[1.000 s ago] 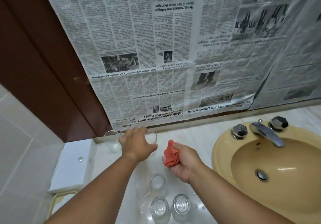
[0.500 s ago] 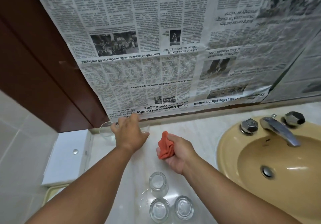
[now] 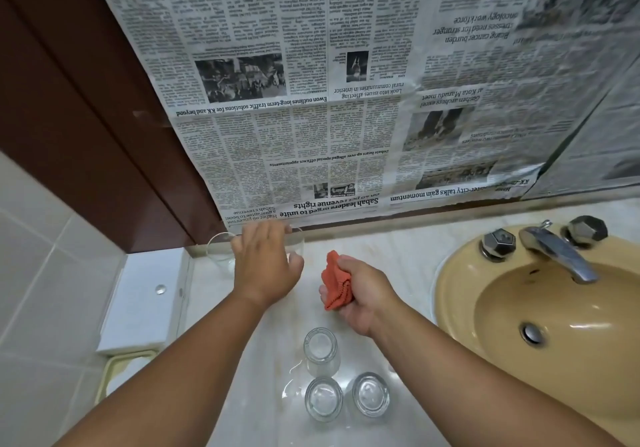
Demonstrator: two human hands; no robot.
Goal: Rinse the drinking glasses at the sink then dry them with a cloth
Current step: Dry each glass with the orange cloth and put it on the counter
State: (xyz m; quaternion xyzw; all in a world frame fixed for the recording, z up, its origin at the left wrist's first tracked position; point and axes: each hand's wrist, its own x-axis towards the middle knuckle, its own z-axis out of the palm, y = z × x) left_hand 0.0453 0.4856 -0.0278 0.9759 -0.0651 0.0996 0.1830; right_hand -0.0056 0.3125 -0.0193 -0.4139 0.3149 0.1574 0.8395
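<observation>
My left hand (image 3: 265, 266) reaches over an upright clear drinking glass (image 3: 296, 238) at the back of the marble counter and holds it, thumb on its near right side; most of that glass is hidden by the hand. A second upright glass (image 3: 218, 254) stands just to its left. My right hand (image 3: 363, 294) grips a crumpled orange cloth (image 3: 334, 282) above the counter's middle. Three glasses stand upside down near the front: one (image 3: 320, 351) behind two others (image 3: 323, 400) (image 3: 371, 394).
A beige sink (image 3: 460, 273) with a chrome tap (image 3: 557, 252) and two dark knobs is at the right. Newspaper covers the wall above the counter (image 3: 398, 256). A white toilet cistern (image 3: 145, 301) stands lower at the left beside a tiled wall.
The view has shifted a little, so the sink and glasses sit lower right in frame. Both hands stay where they were, left on the back glass, right holding the cloth.
</observation>
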